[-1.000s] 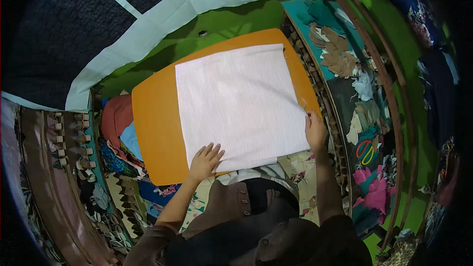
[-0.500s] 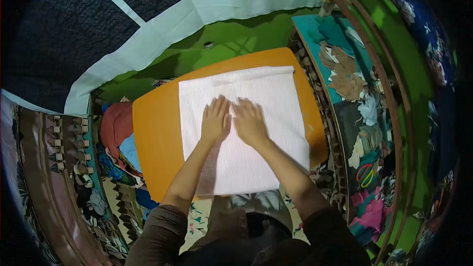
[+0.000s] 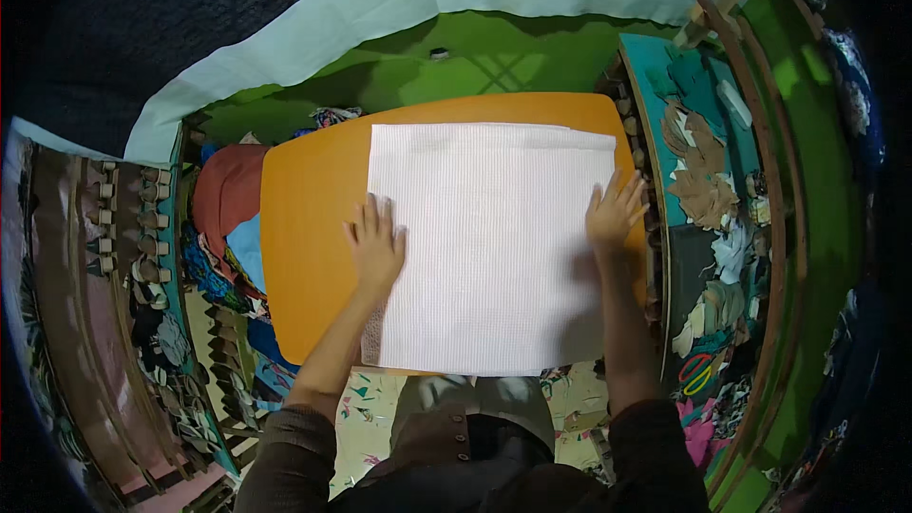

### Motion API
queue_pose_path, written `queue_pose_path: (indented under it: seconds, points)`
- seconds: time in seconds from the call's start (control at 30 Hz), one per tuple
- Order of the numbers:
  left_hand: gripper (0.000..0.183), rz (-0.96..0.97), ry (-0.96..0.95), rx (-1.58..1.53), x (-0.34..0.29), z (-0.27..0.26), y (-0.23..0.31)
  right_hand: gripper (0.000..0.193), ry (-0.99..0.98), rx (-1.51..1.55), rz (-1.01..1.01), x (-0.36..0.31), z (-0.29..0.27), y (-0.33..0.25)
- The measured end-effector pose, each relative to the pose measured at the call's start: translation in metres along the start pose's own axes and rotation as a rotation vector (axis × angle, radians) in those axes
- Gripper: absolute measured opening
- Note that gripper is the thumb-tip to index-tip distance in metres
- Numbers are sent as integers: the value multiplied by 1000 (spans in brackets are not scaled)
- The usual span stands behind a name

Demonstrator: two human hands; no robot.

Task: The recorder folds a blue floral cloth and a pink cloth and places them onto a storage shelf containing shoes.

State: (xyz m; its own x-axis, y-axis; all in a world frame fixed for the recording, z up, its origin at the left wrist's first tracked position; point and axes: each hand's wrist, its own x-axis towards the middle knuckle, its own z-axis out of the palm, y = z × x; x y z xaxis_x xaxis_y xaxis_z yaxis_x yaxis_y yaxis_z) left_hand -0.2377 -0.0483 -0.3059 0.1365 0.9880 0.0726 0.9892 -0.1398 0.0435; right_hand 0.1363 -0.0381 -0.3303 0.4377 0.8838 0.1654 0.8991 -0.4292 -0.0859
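A pale, finely striped cloth (image 3: 489, 247) lies flat over an orange table (image 3: 309, 228), with a folded band along its far edge. At its left edge rests my left hand (image 3: 378, 245), fingers spread, partly on the cloth and partly over the table. Across from it, my right hand (image 3: 616, 214) is at the cloth's right edge, its fingers fanned out too. Neither hand grips anything. Near the lower left corner of the cloth a brownish patterned strip (image 3: 372, 337) shows.
Red cloth (image 3: 228, 192) and other fabrics are heaped left of the table. On the right, a teal bench (image 3: 655, 85) carries brown scraps (image 3: 698, 171) and scissors (image 3: 698, 373) with red and yellow handles. A wooden rail (image 3: 774, 228) runs beside it. Scraps litter the floor.
My hands have moved apart from the middle of the cloth, the left one to the left edge and the right one to the right edge. The view has shifted slightly.
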Motion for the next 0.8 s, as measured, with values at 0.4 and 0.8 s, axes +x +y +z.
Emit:
queue_pose_path:
  seconds: [0.4,0.8]
  points:
    - [57,-104,-73,-36,-113,-25,5,48,-290,252,-410,-157,-52,-51]
    - [61,-353,45,-374,-121,-33,-8,49,-244,183,-118,-176,-58,3]
